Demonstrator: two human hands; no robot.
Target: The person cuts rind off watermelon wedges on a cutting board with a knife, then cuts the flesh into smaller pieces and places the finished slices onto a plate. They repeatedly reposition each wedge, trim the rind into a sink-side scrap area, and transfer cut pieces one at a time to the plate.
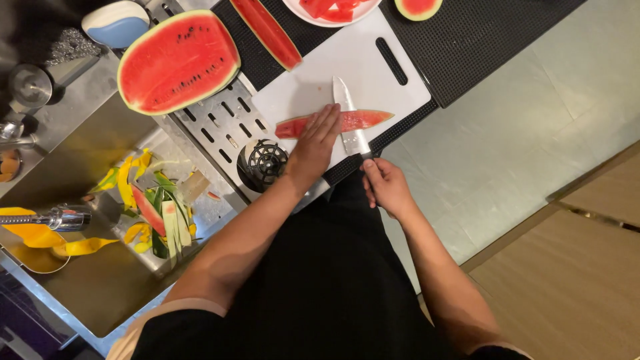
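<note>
On the white cutting board [373,80], we were slicing a thin watermelon wedge [363,120] with a kitchen knife [348,120].

From the head view, our left hand [315,143] lay flat, fingers pressed together, pinning the wedge near its middle, while our right hand [385,187] was closed around the knife's dark handle, blade laid across the flesh. We judged the slice light, soft, wet and slippery, likely to snap if lifted by one tip; the firmer rind edge seemed the better place to grip. A watermelon half [179,61] sat over the sink [80,153], peels [157,213] below it.
</note>
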